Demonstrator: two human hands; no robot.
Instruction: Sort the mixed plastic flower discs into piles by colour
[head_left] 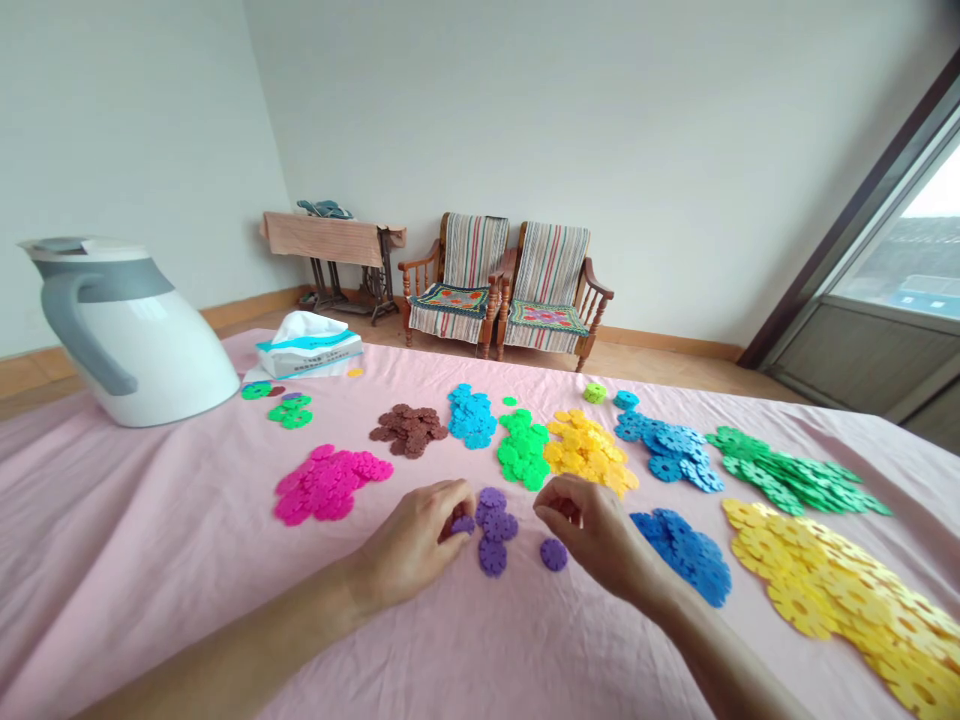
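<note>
My left hand (420,535) is closed with a purple flower-shaped plastic disc (463,525) pinched between thumb and fingers. Just right of it, several purple discs (493,556) lie overlapping in a short column on the cloth. My right hand (589,525) hovers with its fingers curled in toward the thumb, and no disc shows in it. A single purple disc (553,555) rests flat on the cloth just below its fingertips. Beyond the hands lie a bright green pile (523,450) and an orange-yellow pile (589,448). Right of my right hand is a dark blue pile (686,555).
The table has a pink cloth (150,560). More disc piles are magenta (326,485), brown (409,430), light blue (472,417), blue (667,450), green (799,470) and yellow (847,590). A white kettle (161,345) and a tissue box (311,350) stand at left. Two wooden chairs (544,280) are behind.
</note>
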